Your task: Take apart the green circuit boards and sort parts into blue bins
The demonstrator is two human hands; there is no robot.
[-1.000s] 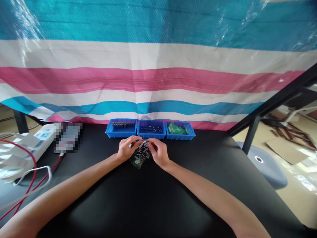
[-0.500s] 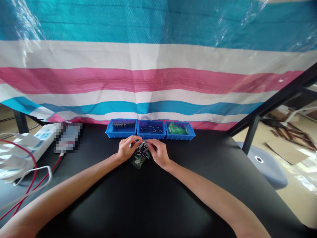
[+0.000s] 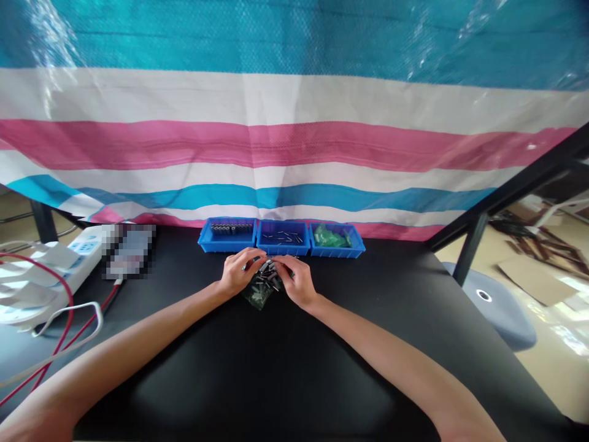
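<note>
Both hands come together over a pile of small metal pins (image 3: 265, 281) lying on a green plastic bag (image 3: 257, 299) on the black table. My left hand (image 3: 237, 270) is at the pile's left side, its thumb and fingers pinched around something too small to make out. On the right side, my right hand (image 3: 297, 279) has its fingertips drawn together close to the left fingertips; what they hold is hidden. Just behind the hands, the middle blue bin (image 3: 284, 250) holds several loose thin pins (image 3: 288, 237).
The left blue bin (image 3: 225, 247) holds rows of small metal cylinders (image 3: 230, 229); the right one (image 3: 338, 252) holds green plastic (image 3: 330, 237). A power strip (image 3: 50, 276) with cables and a blurred-out device (image 3: 131, 252) lie at left. A striped tarp (image 3: 276, 147) hangs behind. A grey stool (image 3: 497, 310) stands at right.
The view has shifted slightly. Both hands stay at the pile with nearly the same finger pose; no clear movement of objects shows.
</note>
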